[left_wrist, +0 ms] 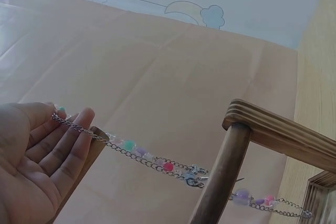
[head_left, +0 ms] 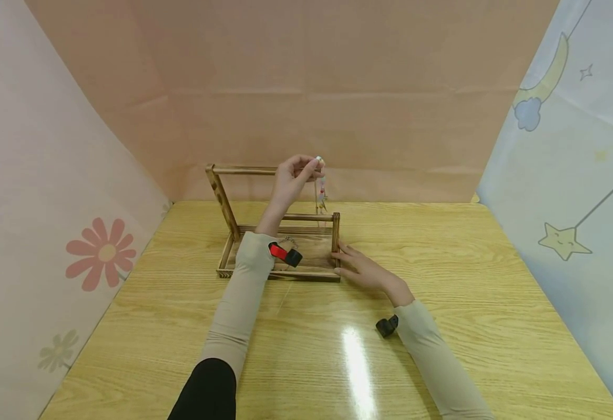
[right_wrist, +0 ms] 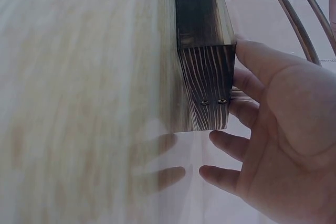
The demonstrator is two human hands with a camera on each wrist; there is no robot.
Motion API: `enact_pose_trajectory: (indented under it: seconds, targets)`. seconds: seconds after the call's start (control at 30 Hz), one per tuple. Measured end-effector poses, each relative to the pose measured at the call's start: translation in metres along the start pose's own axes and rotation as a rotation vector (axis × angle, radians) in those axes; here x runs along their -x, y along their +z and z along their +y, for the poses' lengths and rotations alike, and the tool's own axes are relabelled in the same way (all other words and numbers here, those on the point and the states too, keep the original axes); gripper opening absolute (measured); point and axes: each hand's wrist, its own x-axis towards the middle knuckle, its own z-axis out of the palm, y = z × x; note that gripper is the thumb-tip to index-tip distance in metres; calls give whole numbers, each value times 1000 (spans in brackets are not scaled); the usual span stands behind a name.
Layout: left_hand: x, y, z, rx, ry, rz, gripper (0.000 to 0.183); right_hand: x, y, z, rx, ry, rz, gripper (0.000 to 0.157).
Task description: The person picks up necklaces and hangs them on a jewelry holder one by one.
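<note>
Metal beaded chain (left_wrist: 168,167) hangs below left hand (head_left: 289,182), top end pinched.

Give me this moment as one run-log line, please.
left hand: pinches beaded chain | right hand: touches right end of wooden rack | rack: upright on table | inside rack: chain-like item, partly hidden

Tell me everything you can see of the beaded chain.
The beaded chain has silver-coloured, metal-looking links and round beads in green, purple, red and clear tones. Partway along sit small metal pieces, too small to identify. The left grip pinches it near the top, and it hangs down from there in more than one strand. In the left wrist view, the lower wooden rail hides a short stretch; whether they touch, I cannot tell.
</note>
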Motion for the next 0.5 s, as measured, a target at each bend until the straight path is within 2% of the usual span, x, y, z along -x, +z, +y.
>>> enact_pose_trajectory:
  seconds: [0.5]
  targets:
    - [-4, -5, -1, 83, -14, 34, 24, 0, 0, -1, 2, 10, -7, 54]
